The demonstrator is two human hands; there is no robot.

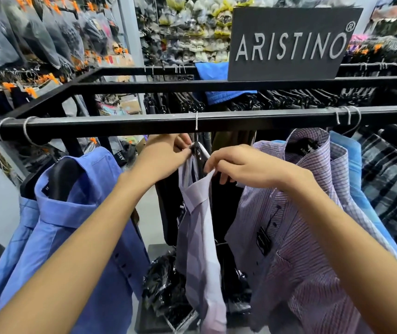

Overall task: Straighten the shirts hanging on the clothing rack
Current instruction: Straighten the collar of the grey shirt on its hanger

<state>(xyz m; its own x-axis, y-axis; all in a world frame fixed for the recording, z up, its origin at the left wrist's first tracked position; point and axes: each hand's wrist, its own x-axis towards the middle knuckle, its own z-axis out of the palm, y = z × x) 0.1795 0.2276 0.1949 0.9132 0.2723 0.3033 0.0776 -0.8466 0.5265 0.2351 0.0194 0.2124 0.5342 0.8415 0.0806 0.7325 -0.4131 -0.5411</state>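
A pale lilac shirt [201, 227] hangs edge-on from a black hanger [198, 150] whose metal hook sits on the black rack bar [144, 122]. My left hand [162, 156] pinches the shirt's collar at the hanger's neck. My right hand [238, 166] pinches the collar's near edge just right of it. Blue shirts [77, 213] hang to the left. A purple striped shirt [296, 225] hangs to the right, partly under my right forearm.
A dark ARISTINO sign [289, 42] stands on the rack's top frame. More shirts, light blue and dark plaid [390, 184], crowd the right end. Dark trousers on hangers [289, 97] fill the far rail. Bagged clothes [166, 285] lie on the floor below.
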